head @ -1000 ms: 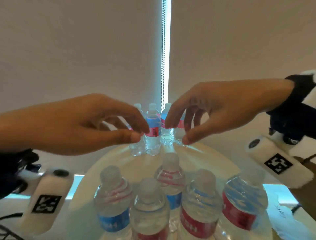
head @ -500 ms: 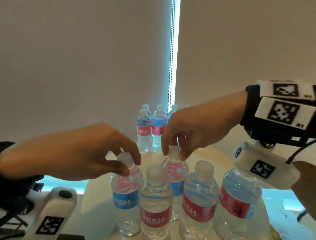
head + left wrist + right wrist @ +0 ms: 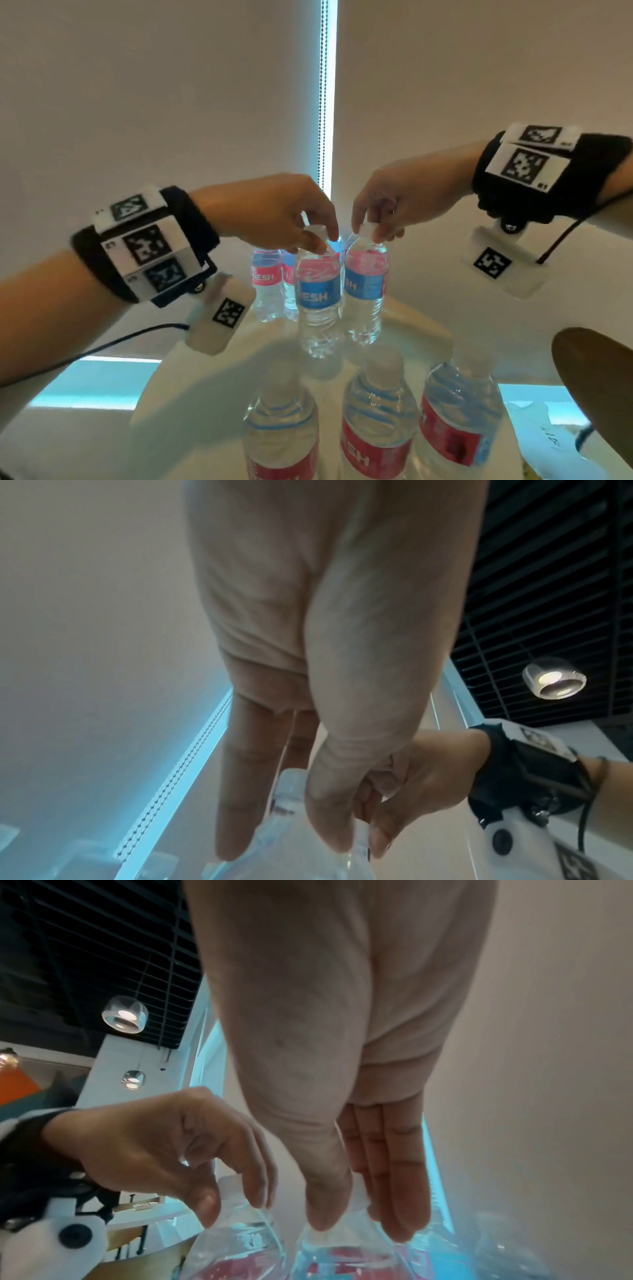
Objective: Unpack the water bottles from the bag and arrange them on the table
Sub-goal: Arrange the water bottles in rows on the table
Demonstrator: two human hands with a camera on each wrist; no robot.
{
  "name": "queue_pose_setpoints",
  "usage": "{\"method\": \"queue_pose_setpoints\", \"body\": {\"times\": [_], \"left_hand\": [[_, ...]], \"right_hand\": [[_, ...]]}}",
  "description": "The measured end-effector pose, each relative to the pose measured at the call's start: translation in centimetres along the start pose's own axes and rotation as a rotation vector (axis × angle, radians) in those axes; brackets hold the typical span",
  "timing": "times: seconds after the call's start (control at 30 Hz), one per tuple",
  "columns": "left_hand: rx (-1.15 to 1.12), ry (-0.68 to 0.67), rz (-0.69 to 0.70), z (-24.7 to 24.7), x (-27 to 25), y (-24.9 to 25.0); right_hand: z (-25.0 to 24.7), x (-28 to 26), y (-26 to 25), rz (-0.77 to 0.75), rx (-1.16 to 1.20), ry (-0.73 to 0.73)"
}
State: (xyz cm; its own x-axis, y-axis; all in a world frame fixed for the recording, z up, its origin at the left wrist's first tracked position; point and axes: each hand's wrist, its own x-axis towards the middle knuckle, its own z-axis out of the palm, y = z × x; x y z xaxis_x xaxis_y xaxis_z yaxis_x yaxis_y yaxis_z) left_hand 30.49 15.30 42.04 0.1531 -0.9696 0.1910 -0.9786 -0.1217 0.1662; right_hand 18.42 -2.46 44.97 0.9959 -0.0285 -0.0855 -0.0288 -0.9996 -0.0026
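Since half a second ago both hands have lifted a bottle each by the cap out of the near cluster and are carrying them toward the far group, so three stay near and the far row looks about to grow by two. Left hand (image 3: 274, 212) comes in from the left, palm down, fingertips pinching the cap of the left bottle (image 3: 318, 294), which hangs above the table (image 3: 418, 329). Right hand (image 3: 387, 205) mirrors it from the right, pinching the cap of the right bottle (image 3: 364, 291), the two bottles just beside each other mid-table; bag not identifiable.
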Motion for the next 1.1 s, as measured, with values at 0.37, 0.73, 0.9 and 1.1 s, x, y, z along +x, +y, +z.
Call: {"method": "queue_pose_setpoints", "body": {"times": [0.37, 0.73, 0.9, 1.1], "left_hand": [[0.217, -0.006, 0.001, 5.0, 10.4, -2.9], [0.196, -0.05, -0.075, 6.1, 12.8, -5.8], [0.172, -0.05, -0.08, 6.1, 12.8, -6.2], [0.11, 0.001, -0.092, 6.2, 12.4, -6.2]], "right_hand": [[4.5, 4.6, 6.6, 0.148, -0.006, 0.044], [5.9, 8.1, 9.0, 0.181, 0.125, 0.058], [5.9, 8.0, 9.2, 0.188, 0.156, 0.049], [6.3, 7.4, 9.0, 0.218, 0.16, 0.07]]}}
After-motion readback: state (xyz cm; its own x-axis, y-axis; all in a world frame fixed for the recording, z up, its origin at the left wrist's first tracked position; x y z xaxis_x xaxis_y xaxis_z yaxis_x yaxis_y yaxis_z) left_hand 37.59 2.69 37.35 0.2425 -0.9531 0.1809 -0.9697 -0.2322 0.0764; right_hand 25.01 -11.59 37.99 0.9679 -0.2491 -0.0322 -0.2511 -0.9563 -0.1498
